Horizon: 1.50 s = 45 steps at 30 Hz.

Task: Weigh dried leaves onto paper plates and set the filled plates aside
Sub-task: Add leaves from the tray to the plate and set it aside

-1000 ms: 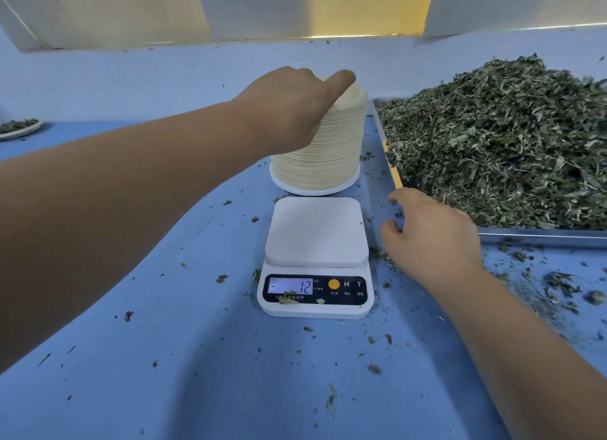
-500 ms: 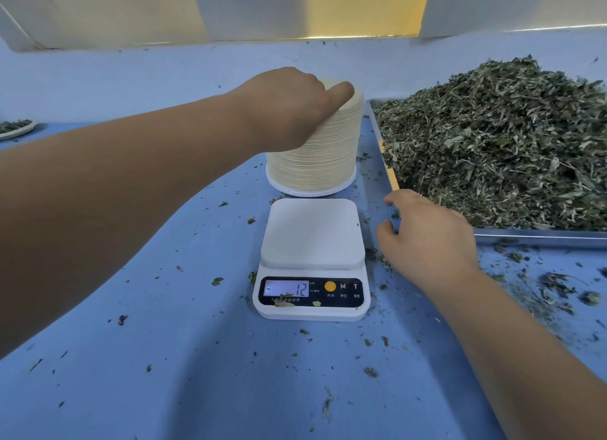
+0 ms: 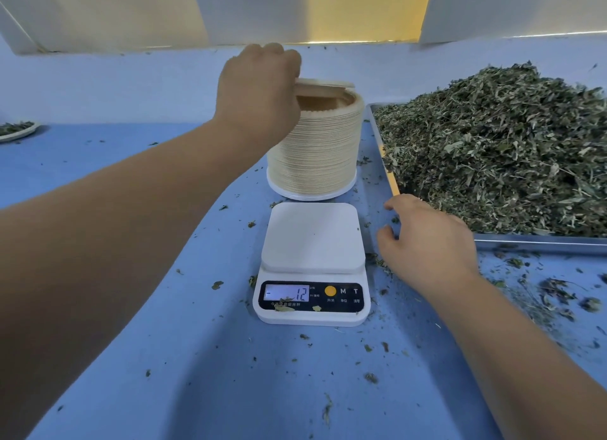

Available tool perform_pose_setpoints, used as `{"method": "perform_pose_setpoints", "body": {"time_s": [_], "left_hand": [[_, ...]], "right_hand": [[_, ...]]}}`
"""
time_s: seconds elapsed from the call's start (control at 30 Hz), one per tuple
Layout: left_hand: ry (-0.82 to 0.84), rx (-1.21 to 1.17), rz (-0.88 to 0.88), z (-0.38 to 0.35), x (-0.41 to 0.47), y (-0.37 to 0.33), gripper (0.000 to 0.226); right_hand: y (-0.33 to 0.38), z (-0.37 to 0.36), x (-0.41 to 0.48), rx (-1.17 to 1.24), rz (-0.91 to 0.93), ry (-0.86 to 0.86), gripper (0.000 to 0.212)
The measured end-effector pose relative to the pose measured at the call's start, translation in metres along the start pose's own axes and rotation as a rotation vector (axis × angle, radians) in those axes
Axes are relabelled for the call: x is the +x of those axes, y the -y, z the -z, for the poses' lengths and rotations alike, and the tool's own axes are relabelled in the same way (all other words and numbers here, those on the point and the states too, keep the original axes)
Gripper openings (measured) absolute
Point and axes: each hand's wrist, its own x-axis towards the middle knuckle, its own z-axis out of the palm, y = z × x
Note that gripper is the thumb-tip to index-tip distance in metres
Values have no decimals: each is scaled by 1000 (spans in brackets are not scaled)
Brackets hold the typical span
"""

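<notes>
Left hand (image 3: 259, 91) pinched rim of top plate (image 3: 328, 84), curled fingers clamped on it, just above stack (image 3: 315, 157) behind scale (image 3: 312, 236). Right hand (image 3: 427, 242) hovered beside tray (image 3: 538, 242) corner, fingers loosely curled, holding nothing. My judgement: peel one plate only, check none clung beneath, keep it level, set it centred on bare platform. Display read minus 12; plate weight would likely zero it. Plate round, no long axis; open face up, near level, rim by my hand slightly raised.
</notes>
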Motion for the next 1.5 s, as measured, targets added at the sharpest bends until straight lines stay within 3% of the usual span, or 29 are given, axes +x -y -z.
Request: {"method": "perform_pose_setpoints", "body": {"time_s": [0.23,0.43,0.53,0.63,0.73,0.83,0.97,1.23,1.37,1.5], "left_hand": [[-140,-349,337,-6,-20,9,33],[-279,-578,410,3,-43,10,25],[-352,-696,445,8,-59,3,24],[-407,-773,398,13,-83,-9,22],[-465,-684,205,16,-97,-16,19],[-481,-581,54,18,-104,-23,19],[-451,-497,-60,18,-116,-31,22],[-171,-577,-301,38,-131,-65,22],[-9,-628,-165,39,-131,-75,24],[160,-824,14,40,-131,-79,21]], "right_hand": [[-1,-1,0,-1,-13,-11,35],[0,2,0,1,-35,31,39],[5,8,-2,110,16,-70,38],[24,25,-3,660,-24,-214,22],[43,48,0,1576,-240,5,12],[43,58,2,1937,-426,197,20],[33,62,0,1984,-535,250,24],[30,63,-3,1910,-343,337,38],[30,62,-5,1817,-306,317,37],[29,61,-7,1759,-254,335,34]]}}
